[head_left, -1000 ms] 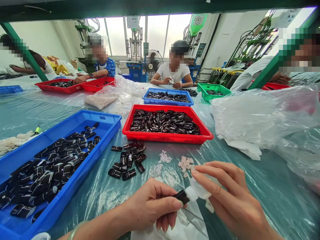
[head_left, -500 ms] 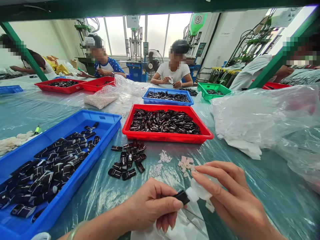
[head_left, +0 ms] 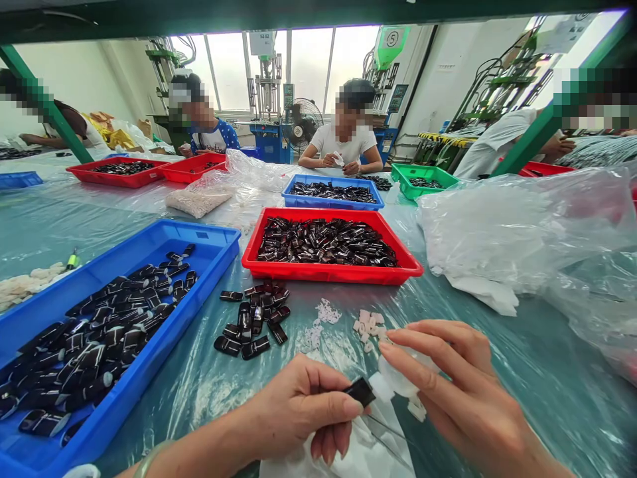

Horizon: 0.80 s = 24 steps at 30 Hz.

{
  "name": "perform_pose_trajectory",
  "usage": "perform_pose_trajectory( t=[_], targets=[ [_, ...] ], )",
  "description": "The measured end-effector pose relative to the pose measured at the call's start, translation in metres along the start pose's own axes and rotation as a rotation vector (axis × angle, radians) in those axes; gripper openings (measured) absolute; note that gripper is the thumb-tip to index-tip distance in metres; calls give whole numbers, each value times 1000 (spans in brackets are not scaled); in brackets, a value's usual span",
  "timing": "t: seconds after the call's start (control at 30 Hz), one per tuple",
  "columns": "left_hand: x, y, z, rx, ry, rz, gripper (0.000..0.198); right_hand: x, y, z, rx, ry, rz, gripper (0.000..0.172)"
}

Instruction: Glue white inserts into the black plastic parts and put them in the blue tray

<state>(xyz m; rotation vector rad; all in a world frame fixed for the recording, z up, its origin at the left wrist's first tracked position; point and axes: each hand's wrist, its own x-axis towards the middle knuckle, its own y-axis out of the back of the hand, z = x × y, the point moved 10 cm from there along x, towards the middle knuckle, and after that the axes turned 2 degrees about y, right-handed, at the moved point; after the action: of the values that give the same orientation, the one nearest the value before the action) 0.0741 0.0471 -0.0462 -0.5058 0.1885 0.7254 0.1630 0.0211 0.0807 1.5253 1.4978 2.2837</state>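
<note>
My left hand (head_left: pixel 316 411) pinches a small flat black plastic piece (head_left: pixel 361 392) between thumb and fingers. Past its tip, my right hand (head_left: pixel 452 382) has its fingers stretched out and apart, over a translucent white lump (head_left: pixel 402 372). Whether the fingers touch the lump is hard to tell. Thin metal prongs, perhaps tweezers (head_left: pixel 391 438), angle out below the black piece; their other end is hidden. Under my hands lies a white sheet (head_left: pixel 398 468). Several similar black pieces (head_left: pixel 256 312) lie loosely heaped ahead of my left hand.
A long blue tray (head_left: pixel 219 255) of black pieces stands at left, a red tray (head_left: pixel 332 272) of them ahead. Small whitish bits (head_left: pixel 369 323) and thin shavings (head_left: pixel 326 312) lie near my hands. Plastic bags (head_left: pixel 497 226) bulge at right. Co-workers sit across the table.
My hands stay almost in place; the black piece tilts slightly in my left hand. Across the table, the co-worker in blue sleeves has shifted posture. The view drifts slightly.
</note>
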Motion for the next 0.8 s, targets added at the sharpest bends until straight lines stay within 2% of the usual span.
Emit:
perform_pose_trajectory(
  t=[0.33,0.8],
  targets=[
    [2,-5,-12,-101,73,-16,25,-2,-5,3,21,-12,-15,25],
    [2,-6,-13,-42,64,-17,23,-4,-5,3,40,-29,-24,25]
  ],
)
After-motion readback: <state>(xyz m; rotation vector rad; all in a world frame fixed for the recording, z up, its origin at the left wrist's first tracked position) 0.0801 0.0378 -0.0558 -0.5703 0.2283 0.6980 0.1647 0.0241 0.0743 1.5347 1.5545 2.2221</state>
